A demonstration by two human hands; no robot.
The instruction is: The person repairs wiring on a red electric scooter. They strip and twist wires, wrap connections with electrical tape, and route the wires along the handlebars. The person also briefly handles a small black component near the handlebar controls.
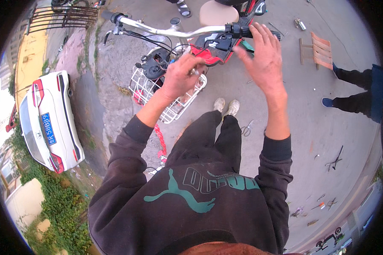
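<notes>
A red electric bike (209, 56) stands before me, its silver handlebar (170, 31) running across the top of the view. My right hand (266, 63) is raised beside the black right grip (266, 32), fingers stretched out and thumb apart. Whether its fingertips touch the grip is unclear. My left hand (181, 76) is lower, over the white wire basket (174, 111), its fingers curled together in a pinch. A small pale bit shows at those fingertips, too small to name. Black cables (151, 41) loop from the handlebar to a dark front unit (154, 63).
A tan seat (219, 13) tops the bike. Scissors-like pliers (247, 128) lie near my shoes. To the right are a small wooden stool (322, 51), a person's dark-trousered legs (355, 78) and scattered tools (335, 159). A white car (53, 121) is parked at left.
</notes>
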